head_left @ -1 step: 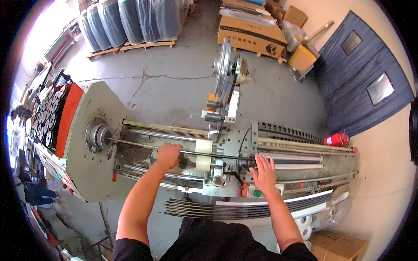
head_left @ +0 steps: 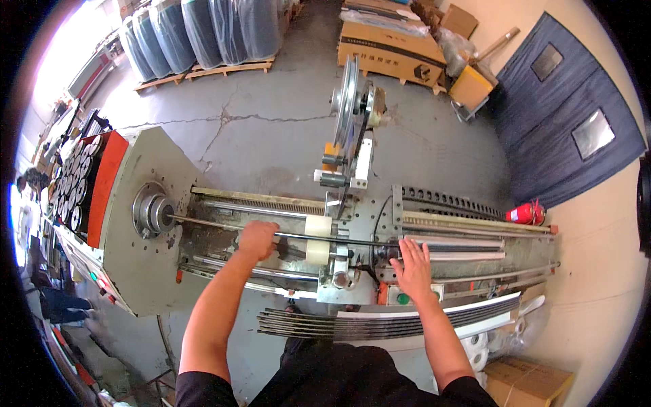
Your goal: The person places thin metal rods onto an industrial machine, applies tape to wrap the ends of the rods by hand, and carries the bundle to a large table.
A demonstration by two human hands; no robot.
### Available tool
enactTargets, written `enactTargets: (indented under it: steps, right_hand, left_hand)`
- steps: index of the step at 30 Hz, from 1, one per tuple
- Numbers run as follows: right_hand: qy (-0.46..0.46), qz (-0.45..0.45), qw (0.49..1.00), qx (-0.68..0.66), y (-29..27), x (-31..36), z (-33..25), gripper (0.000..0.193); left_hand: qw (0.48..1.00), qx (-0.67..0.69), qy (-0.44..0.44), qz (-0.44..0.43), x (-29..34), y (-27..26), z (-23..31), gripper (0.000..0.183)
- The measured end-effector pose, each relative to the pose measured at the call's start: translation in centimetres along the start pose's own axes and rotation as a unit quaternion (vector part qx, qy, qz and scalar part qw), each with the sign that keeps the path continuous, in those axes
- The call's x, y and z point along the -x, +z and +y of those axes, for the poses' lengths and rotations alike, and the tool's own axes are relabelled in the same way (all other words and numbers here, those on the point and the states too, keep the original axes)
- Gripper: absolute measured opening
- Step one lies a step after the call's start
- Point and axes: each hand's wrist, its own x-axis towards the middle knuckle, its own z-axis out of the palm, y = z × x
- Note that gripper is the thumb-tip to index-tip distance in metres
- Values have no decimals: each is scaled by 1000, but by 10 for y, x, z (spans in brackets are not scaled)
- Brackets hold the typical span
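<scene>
A long thin metal rod (head_left: 217,224) runs from the round chuck (head_left: 160,211) of the lathe-like machine rightward past a cream roller block (head_left: 317,239). My left hand (head_left: 257,240) is closed around the rod, between the chuck and the block. To the right of the block the rod looks dark. My right hand (head_left: 413,265) has its fingers stretched out, its fingertips at the right end of the dark length; whether they touch it I cannot tell. Nearer to me lies a row of several dark rods (head_left: 380,327) on a white channel-shaped support.
A metal wheel (head_left: 347,95) on an arm rises behind the carriage. The grey headstock (head_left: 146,271) stands at left, below several dark tubes (head_left: 71,176). A control box with a green button (head_left: 404,298) sits near my right wrist. A red fire extinguisher (head_left: 523,215) is at right.
My left hand has shifted slightly to the left along the rod. My right hand stays at nearly the same place.
</scene>
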Motion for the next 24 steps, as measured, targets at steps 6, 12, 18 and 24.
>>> enactTargets:
  steps: [6,12,18,24]
  right_hand:
    - [42,10,999,12,3,11,11,58]
    - [73,21,997,23,4,13,21,57]
    - [64,39,997,29,9,12,4,59]
    - [51,14,999,13,16,1,-33,60]
  left_hand:
    - [998,-27,-36,33,23,4,-109,43]
    - [999,-42,-14,22,16,14,-122,37]
    - [999,-3,38,7,-1,10,-31,42]
    - [997,-17,72,-1,-11,10,40,54]
